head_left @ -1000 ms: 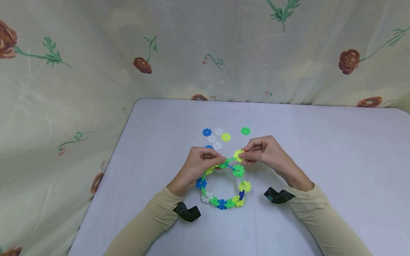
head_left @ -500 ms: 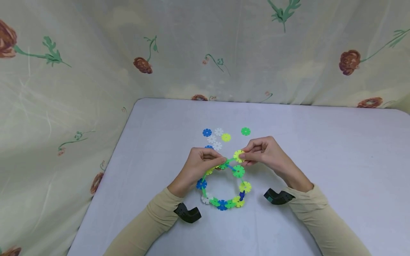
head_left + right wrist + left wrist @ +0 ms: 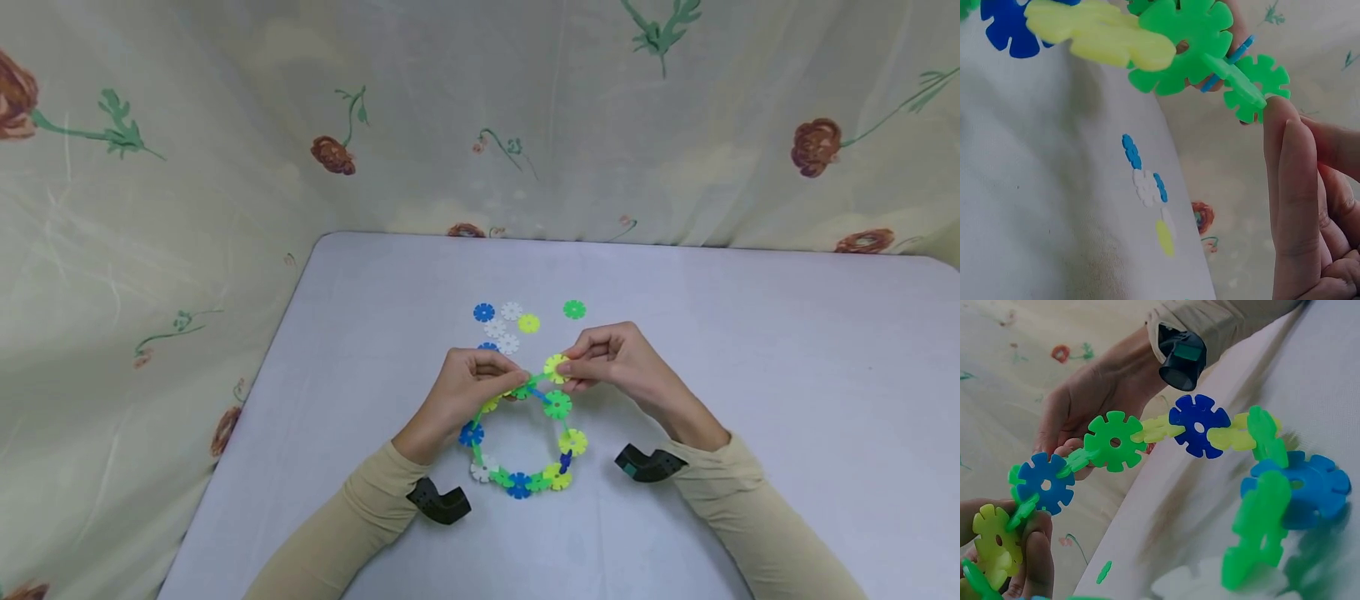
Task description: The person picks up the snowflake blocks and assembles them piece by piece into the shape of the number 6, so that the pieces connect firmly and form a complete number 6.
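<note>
A ring of interlocking notched discs [image 3: 519, 486] in green, yellow, blue and white hangs between the two hands over the table's front middle. On its far left side, my left hand [image 3: 463, 402] pinches the chain near a green disc [image 3: 522, 389]. My right hand [image 3: 618, 362] holds a yellow disc [image 3: 556, 367] between thumb and fingers, at the far end of a short green link. Seen from the left wrist, a blue disc [image 3: 1046, 484] slots into green ones beside the left fingers [image 3: 1038, 559]. The left fingers partly hide the discs they grip.
Beyond the hands, loose discs lie flat on the white table [image 3: 750, 350]: blue [image 3: 483, 312], white [image 3: 512, 311], yellow [image 3: 528, 322] and, apart to the right, green [image 3: 574, 309]. A flowered curtain [image 3: 420, 100] hangs behind and left of the table. Each wrist carries a black camera [image 3: 649, 463].
</note>
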